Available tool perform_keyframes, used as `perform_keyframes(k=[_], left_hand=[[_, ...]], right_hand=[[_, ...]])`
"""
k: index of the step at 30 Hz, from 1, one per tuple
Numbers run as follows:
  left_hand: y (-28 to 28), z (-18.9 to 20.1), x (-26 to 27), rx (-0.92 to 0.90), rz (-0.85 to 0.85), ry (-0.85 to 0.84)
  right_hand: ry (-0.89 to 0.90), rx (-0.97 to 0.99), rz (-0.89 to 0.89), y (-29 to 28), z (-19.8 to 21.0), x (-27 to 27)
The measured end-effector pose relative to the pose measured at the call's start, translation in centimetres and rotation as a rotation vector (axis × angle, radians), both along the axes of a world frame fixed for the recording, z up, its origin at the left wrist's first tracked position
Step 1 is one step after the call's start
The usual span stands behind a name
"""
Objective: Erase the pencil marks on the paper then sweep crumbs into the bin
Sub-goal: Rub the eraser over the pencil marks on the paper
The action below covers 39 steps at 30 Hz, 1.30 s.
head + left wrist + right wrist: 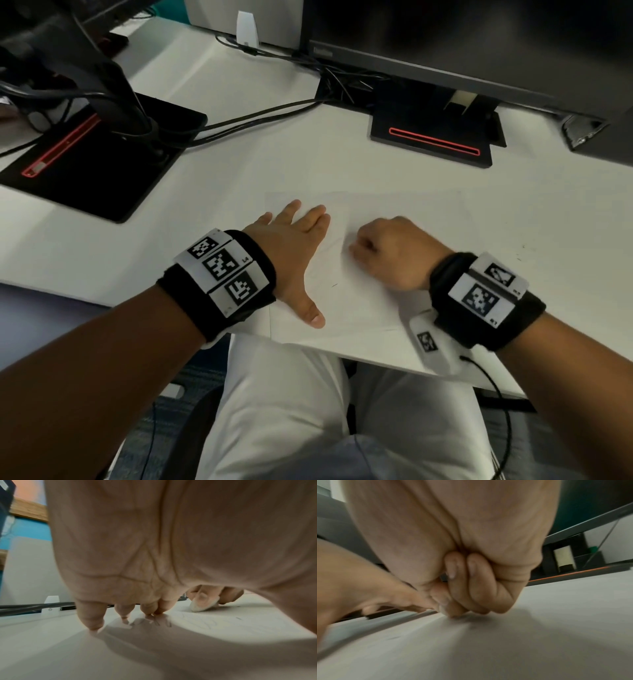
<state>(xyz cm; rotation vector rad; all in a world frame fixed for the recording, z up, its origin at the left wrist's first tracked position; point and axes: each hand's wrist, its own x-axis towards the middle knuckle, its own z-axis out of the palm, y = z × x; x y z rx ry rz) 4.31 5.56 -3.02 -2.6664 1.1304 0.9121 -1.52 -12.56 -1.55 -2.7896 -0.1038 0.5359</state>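
A white sheet of paper (pixel 394 205) lies on the white desk (pixel 239 178) near its front edge. Faint pencil marks (pixel 211 623) curl across it, and one short dark stroke (pixel 334 285) shows near my left thumb. My left hand (pixel 294 240) presses flat on the sheet's left part with fingers spread. My right hand (pixel 387 250) is curled over the middle of the sheet and pinches a white eraser (pixel 202 605), whose tip touches the paper. From the head view the eraser is hidden under the fingers. A few dark specks (pixel 522 246) lie on the desk right of the paper. No bin is in view.
Two black monitor bases with red slots stand behind the paper, one at the left (pixel 102 154) and one at the right (pixel 435 137). Black cables (pixel 257 116) run between them. A dark monitor (pixel 445 34) hangs over the back. The desk's front edge runs just below my wrists.
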Motion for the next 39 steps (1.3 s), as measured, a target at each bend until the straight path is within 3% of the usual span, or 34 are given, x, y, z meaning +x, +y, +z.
perform_keyframes(k=[3,8,12,16,21,25,30,34,39], left_hand=[[-0.1,0.0,0.1,0.007,-0.006,0.001],[0.0,0.0,0.0,-0.001,0.002,0.003],[-0.1,0.0,0.1,0.01,0.0,0.005],[0.0,0.1,-0.1,0.0,0.006,0.011],[-0.1,-0.1,0.1,-0.005,-0.001,-0.003],[0.1,-0.1,0.0,-0.012,0.001,-0.001],[0.0,-0.2,0.1,-0.016,-0.003,0.002],[0.1,-0.1,0.1,-0.021,0.0,0.01],[-0.1,-0.1,0.1,-0.013,-0.001,0.011]], right_hand=[[0.066,0.064,0.121,1.5,-0.5,-1.3],[0.001,-0.006,-0.031,-0.5,0.1,0.7],[0.054,0.043,0.121,1.3,-0.6,-0.4],[0.01,-0.003,-0.071,-0.7,0.0,1.7],[0.068,0.039,0.124,1.6,-0.2,0.2],[0.015,-0.022,-0.071,-0.5,0.3,2.3],[0.098,0.053,0.115,1.8,-0.4,0.7],[0.068,-0.014,-0.059,-0.1,0.3,2.7],[0.134,0.07,0.111,2.2,-0.5,1.2]])
